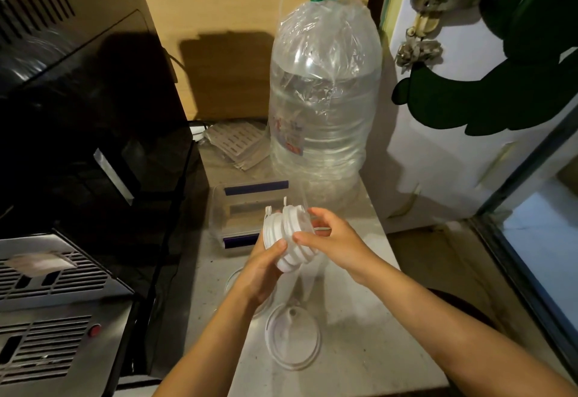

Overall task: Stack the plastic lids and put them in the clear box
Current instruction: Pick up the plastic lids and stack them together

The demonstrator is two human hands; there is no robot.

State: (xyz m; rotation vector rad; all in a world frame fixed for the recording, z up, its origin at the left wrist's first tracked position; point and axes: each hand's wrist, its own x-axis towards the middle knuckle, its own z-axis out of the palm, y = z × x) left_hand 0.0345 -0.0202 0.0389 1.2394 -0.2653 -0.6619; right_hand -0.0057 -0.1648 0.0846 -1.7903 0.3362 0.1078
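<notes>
A: What's nearest?
B: One loose lid (292, 335) flat on the counter (369, 362), between the forearms.

A: And the hands?
B: Above it, the left hand (261, 271) and right hand (333, 235) both grip a stack of white lids (289, 235), held on edge in the air.

A: Where's the box?
B: The clear box (247, 209) sits just behind the stack; a big water bottle (325, 96) stands beyond.

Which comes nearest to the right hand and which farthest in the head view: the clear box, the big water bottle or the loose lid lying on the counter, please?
From the right hand:
1. Clear box, just left and behind.
2. Loose lid, on the counter below, toward the camera.
3. Big water bottle, standing behind; its base looks about as close as the lid, so 2 and 3 are hard to rank.
</notes>
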